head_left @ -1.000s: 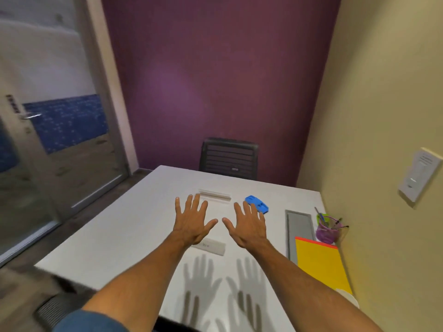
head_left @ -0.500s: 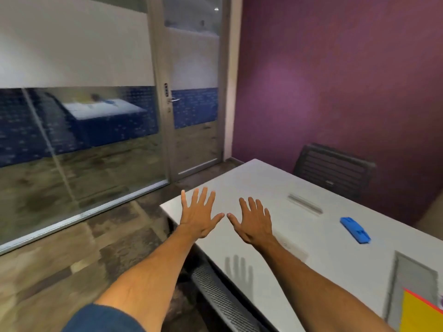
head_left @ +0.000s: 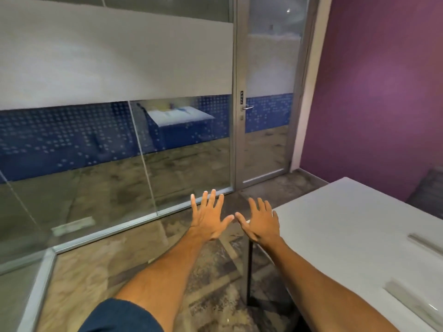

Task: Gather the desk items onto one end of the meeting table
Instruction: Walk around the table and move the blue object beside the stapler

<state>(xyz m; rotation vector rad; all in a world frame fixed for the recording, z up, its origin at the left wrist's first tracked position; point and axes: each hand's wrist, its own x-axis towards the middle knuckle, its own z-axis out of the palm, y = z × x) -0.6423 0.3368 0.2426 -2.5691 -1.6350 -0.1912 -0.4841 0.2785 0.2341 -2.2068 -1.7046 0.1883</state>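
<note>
The white meeting table (head_left: 340, 226) fills the right side of the view. Two clear, flat plastic strips lie on it, one (head_left: 425, 244) near the right edge and a second clear strip (head_left: 414, 299) nearer to me. My left hand (head_left: 208, 218) is stretched out flat with fingers spread, over the floor left of the table corner, holding nothing. My right hand (head_left: 261, 224) is also spread flat and empty, at the table's left corner. The other desk items are out of view.
A glass wall (head_left: 115, 144) and a glass door (head_left: 266, 116) with a metal handle stand ahead. A purple wall (head_left: 383, 92) is at the right, with a dark chair (head_left: 429, 190) behind the table. A black table leg (head_left: 250, 271) stands below my right forearm.
The view has swung left, from the table to the glass wall and door. The blue item, the yellow pad and the pen cup have left the frame. Both hands stay spread and empty.
</note>
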